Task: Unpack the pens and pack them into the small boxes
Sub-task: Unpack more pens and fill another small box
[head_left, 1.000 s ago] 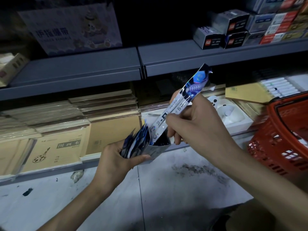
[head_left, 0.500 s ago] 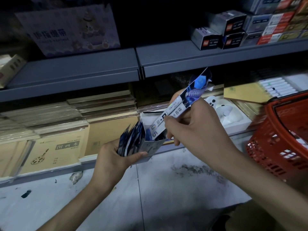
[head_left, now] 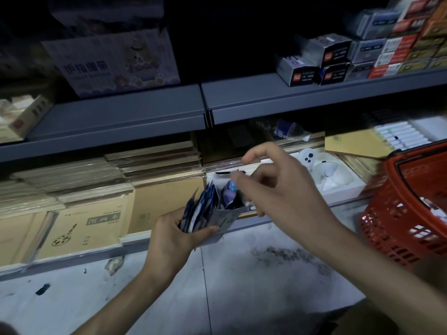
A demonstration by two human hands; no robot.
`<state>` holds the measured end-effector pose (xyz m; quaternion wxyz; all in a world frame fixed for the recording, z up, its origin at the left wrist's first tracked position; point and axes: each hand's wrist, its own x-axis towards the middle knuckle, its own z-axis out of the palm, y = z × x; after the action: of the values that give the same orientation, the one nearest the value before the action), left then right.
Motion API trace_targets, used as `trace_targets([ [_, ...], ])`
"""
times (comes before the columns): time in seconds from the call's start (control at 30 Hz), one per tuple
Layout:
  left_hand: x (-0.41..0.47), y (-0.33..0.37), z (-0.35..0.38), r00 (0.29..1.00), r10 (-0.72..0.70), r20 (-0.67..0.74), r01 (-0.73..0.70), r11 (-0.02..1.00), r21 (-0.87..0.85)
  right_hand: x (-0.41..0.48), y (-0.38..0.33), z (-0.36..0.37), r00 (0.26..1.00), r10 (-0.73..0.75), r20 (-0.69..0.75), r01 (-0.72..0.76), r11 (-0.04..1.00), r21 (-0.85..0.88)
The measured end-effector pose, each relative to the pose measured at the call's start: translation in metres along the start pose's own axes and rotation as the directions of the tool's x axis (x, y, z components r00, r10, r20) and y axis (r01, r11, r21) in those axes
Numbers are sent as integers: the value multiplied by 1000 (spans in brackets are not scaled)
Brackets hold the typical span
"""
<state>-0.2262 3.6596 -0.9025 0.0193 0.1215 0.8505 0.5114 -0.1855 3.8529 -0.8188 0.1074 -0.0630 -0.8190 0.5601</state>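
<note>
Left hand [head_left: 171, 235] grips glossy foil pen packets [head_left: 200, 209] and small cardboard box [head_left: 226, 217].

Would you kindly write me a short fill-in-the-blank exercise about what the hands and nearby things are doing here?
1. The small box is held by the ____ hand.
2. The right hand has its fingers ____ above the box.
3. The basket at the right edge is ____ in colour.
4. The pen packets stand ____ the box.

Missing words: left; open; red; inside
</note>
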Motion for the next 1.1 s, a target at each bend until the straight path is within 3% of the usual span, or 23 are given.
trace_targets([
  [0.13, 0, 5, 1, 1000, -5, 16, 6, 1000, -30, 0, 3, 3, 999, -38, 25, 39, 999, -19],
  [0.3, -1, 14, 2, 996, -60, 73, 65, 996, -56, -2, 16, 10, 993, -120, 8, 116, 937, -329],
  [0.4, -1, 19, 1, 988, -113, 107, 121, 990, -76, -6, 9, 5, 969, -245, -22, 222, 910, -352],
  [0.5, -3, 28, -1, 980, -142, 138, 155, 984, -91, -12, 6, 5, 922, -382, 68, 373, 821, -434],
  [0.6, -7, 36, -5, 980, -135, 143, 149, 985, -90, -16, 10, 8, 891, -443, 99, 428, 748, -508],
  [0.7, -8, 43, -10, 979, -145, 143, 163, 979, -122, -15, 9, 8, 871, -490, 41, 448, 758, -475],
  [0.77, -8, 46, -12, 978, -152, 145, 171, 976, -132, -14, 5, 8, 892, -453, -8, 411, 816, -406],
  [0.9, -7, 46, -14, 980, -152, 128, 168, 979, -118, -11, -1, 8, 970, -226, -89, 200, 951, -237],
  [1.1, -9, 41, -12, 993, -62, 95, 70, 994, -80, -14, -12, 13, 996, -44, -83, 40, 998, -45],
])
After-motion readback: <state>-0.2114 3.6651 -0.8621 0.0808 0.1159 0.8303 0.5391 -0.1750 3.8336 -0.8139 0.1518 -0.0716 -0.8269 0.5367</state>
